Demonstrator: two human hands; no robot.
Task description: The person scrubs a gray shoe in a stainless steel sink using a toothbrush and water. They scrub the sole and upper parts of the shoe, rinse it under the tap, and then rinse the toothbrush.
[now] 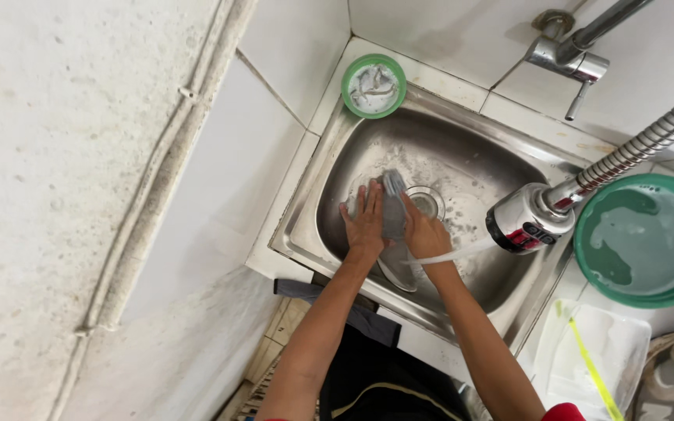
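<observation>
Both my hands are down in a stainless steel sink point(462, 156). My left hand point(365, 222) lies flat with spread fingers on the left side of a grey cloth-like item point(393, 204). My right hand point(424, 231) grips the same grey item from the right, next to the drain point(427, 201). A thin stream of water point(455, 253) runs from the flexible faucet head point(526, 220) across my right wrist. What lies beneath the grey item is hard to tell; a pale curved shape point(398, 274) shows under my wrists.
A small green tub of pale soap paste point(374, 86) sits on the sink's back left corner. A large green basin with water point(643, 240) stands at the right. A clear plastic container with a yellow-green strip point(591, 357) lies below it. A wall tap point(571, 58) is above.
</observation>
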